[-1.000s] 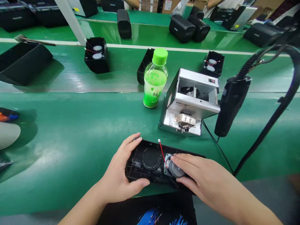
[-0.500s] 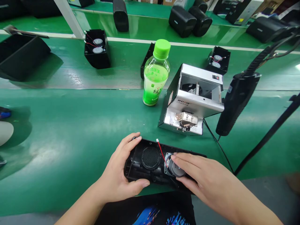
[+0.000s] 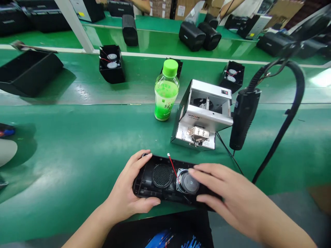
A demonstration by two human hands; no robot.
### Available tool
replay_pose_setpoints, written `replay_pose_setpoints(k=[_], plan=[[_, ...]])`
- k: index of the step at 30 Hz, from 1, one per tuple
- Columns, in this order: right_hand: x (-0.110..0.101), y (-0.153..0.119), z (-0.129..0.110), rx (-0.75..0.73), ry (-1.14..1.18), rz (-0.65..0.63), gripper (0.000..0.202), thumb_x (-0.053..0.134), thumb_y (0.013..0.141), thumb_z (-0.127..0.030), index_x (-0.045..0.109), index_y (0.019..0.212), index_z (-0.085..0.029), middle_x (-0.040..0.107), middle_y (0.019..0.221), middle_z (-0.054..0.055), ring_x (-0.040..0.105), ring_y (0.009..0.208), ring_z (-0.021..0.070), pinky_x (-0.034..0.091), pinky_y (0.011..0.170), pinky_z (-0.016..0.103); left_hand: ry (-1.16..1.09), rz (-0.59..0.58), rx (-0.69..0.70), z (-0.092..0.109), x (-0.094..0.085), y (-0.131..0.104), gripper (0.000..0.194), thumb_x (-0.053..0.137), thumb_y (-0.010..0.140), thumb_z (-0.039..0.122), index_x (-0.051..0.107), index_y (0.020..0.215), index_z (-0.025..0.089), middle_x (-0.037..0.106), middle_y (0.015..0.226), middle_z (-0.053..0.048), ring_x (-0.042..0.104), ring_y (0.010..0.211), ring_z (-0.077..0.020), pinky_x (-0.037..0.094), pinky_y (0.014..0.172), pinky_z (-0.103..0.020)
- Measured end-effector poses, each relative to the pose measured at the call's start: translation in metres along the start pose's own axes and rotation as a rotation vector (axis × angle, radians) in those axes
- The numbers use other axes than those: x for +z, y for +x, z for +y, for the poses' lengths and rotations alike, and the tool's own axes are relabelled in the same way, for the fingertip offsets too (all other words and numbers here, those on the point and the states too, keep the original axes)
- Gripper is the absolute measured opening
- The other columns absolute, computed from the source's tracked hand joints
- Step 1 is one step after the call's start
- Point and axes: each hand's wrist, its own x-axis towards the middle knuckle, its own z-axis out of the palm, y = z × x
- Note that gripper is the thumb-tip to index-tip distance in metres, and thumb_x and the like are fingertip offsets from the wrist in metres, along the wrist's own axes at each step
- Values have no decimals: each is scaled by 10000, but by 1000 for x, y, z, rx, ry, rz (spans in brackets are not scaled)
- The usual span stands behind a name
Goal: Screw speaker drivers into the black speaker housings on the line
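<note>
A long black speaker panel point(image 3: 147, 182) lies near the bench's front edge, its inner side up. Around its left end, my left hand point(image 3: 131, 193) is closed, fingers at the far edge and thumb at the near one. A round mesh opening point(image 3: 162, 175) shows in the panel's left half. Right of it sits a round grey speaker driver point(image 3: 190, 182) with a silver frame. From the driver a red wire point(image 3: 172, 164) with a small white plug runs to the far edge. My right hand point(image 3: 222, 193) spans the panel's right part, fingers and thumb apart, a fingertip at the driver's edge.
A silver machine point(image 3: 204, 119) and a green-capped bottle point(image 3: 167, 91) stand beyond the panel. A black electric screwdriver point(image 3: 244, 119) hangs at the right on its cable. Behind are black housings, one with two drivers point(image 3: 112, 63). Other people's arms point(image 3: 230, 8) show at the back.
My right hand's fingers and thumb have loosened and slid right off most of the driver. My left hand keeps its hold on the panel. The camera view has tilted up slightly.
</note>
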Motion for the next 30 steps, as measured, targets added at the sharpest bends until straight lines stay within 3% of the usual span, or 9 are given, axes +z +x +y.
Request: replay_pose_setpoints(k=[3,5,8,12,16,20,23,26,30], plan=[[-5,3,16,237,11,459,294,666,1045,-330,716,1330,-285,771,1097,45,742,935,185,660,767,325,81,-9,-59,0,-17,-8,856,729,962,708,394,1678,378,466,1699,-119,498,1574,-387,483,1269,-594],[1,12,30,370,-77,678,419,695,1017,-312,665,1427,-227,735,1219,129,703,1121,271,647,890,433,165,-56,-97,3,-30,-12,898,760,958,659,350,1708,382,446,1728,-113,495,1579,-394,510,1251,-588],[11,29,51,473,-122,694,770,707,993,-449,432,1656,-171,554,1605,237,508,1515,430,512,1190,684,316,-72,-53,16,-41,-9,872,768,979,592,360,1717,370,408,1769,-108,499,1576,-394,540,1224,-575],[9,44,81,643,-3,662,867,587,1033,-600,229,1737,-241,519,1671,216,568,1492,420,525,1181,717,496,-29,223,47,-23,16,448,680,1061,300,619,1498,379,469,1739,-60,474,1600,-341,393,1319,-645],[0,47,115,772,161,610,678,616,1040,-573,463,1628,-272,743,1361,157,715,1255,375,564,1101,711,559,-290,304,69,8,50,382,814,975,318,729,1347,334,587,1659,-84,491,1587,-395,310,1325,-755],[-2,41,134,740,413,641,480,756,987,-512,677,1331,-186,746,1027,42,719,878,193,652,859,435,593,-445,234,70,21,68,535,935,865,346,742,1360,280,613,1628,-132,547,1530,-437,328,1301,-788],[-4,29,126,697,638,771,486,733,997,-557,642,1299,-186,669,905,-7,641,701,129,607,650,305,554,-442,181,68,21,70,501,942,862,358,758,1321,280,681,1518,-108,666,1383,-395,369,1288,-759],[-15,16,104,659,854,858,532,618,1031,-644,572,1379,-244,589,834,-42,638,631,138,639,622,347,544,-442,137,69,21,70,429,933,870,364,775,1260,288,709,1428,-82,707,1274,-370,414,1253,-728],[-34,6,71,623,1032,892,483,662,999,-605,585,1361,-294,631,863,-11,661,593,177,625,546,372,557,-472,117,72,21,71,378,908,896,371,777,1238,281,709,1409,-88,697,1249,-370,475,1172,-668]])
